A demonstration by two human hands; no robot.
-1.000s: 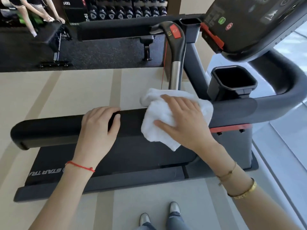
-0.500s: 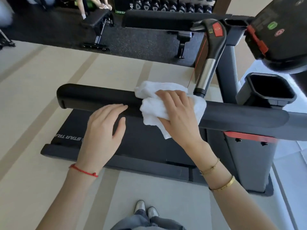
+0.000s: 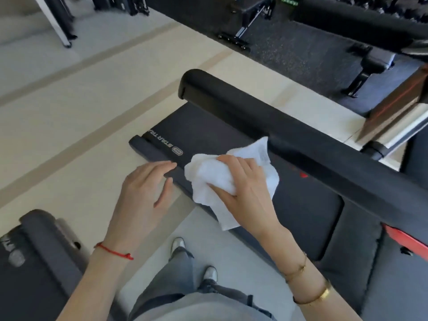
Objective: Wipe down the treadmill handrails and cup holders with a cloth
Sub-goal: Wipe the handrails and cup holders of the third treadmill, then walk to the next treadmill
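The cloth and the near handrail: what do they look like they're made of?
The white cloth held by the right hand looks like soft terry or cotton, matte: it bunches and folds, with a nubby weave. The near handrail looks like matte black moulded plastic or rubbery foam: rounded end, dull sheen, no glare. Which one, I cannot tell.

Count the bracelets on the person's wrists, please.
3: a red string bracelet on the left wrist, and a thin gold chain plus a thicker gold bangle on the right forearm.
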